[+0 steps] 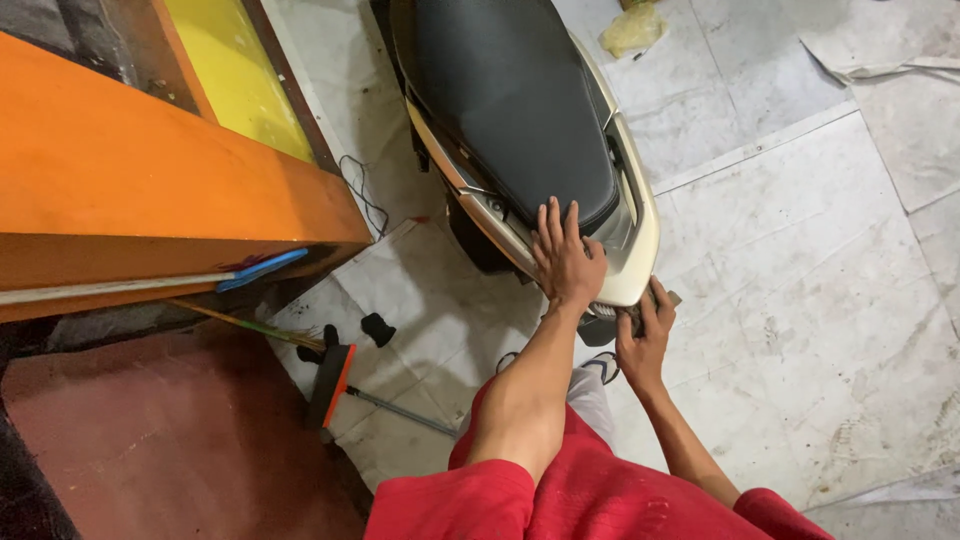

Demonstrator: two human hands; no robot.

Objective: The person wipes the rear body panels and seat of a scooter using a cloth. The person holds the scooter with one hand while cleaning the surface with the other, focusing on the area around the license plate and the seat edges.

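1. Two bare hands are on the back end of a scooter (560, 120) that stands on the pale floor (800, 300).
2. The left hand (565, 262) lies flat with its fingers spread, on the end of the black seat (510, 90) and the cream tail panel (630, 270). It grips nothing.
3. The right hand (645, 335) is curled under the tail. I cannot tell what its grip holds.
4. To do this well, I think the flat hand should press firmly, so the scooter stays steady while the lower hand works.
5. A brush (335, 385) lies on the floor, well apart.
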